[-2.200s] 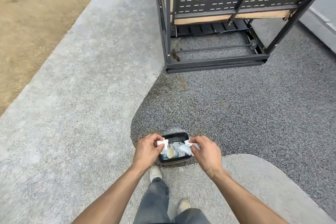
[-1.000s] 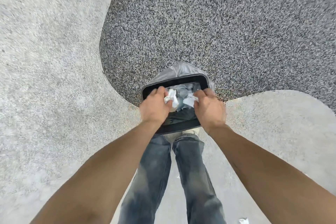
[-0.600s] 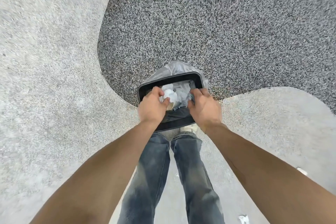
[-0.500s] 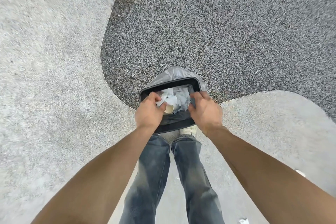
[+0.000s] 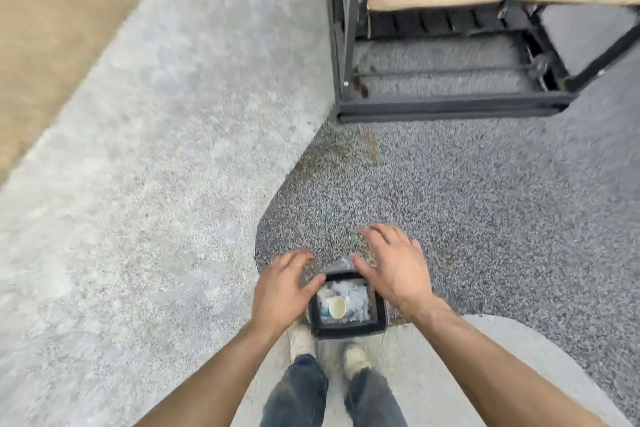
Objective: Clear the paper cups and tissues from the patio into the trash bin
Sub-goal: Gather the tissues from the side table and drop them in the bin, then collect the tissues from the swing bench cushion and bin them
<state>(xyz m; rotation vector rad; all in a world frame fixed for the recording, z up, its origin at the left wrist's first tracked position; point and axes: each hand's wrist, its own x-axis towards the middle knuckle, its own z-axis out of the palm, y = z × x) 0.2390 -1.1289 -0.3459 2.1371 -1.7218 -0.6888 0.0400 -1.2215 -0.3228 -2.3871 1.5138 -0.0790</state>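
Two hands, now emptied of the tissue wads pinched moments ago: left hand (image 5: 282, 289) and right hand (image 5: 393, 267) are hovering spread and open over the trash bin (image 5: 346, 331), gripping nothing. The bin, standing at the person's shoes (image 5: 301, 340), is holding crumpled tissues (image 5: 355, 296) and a paper cup (image 5: 337, 307) lying on its side. Beyond, a dark metal frame (image 5: 450, 107) is standing on the grey patio (image 5: 485, 201).
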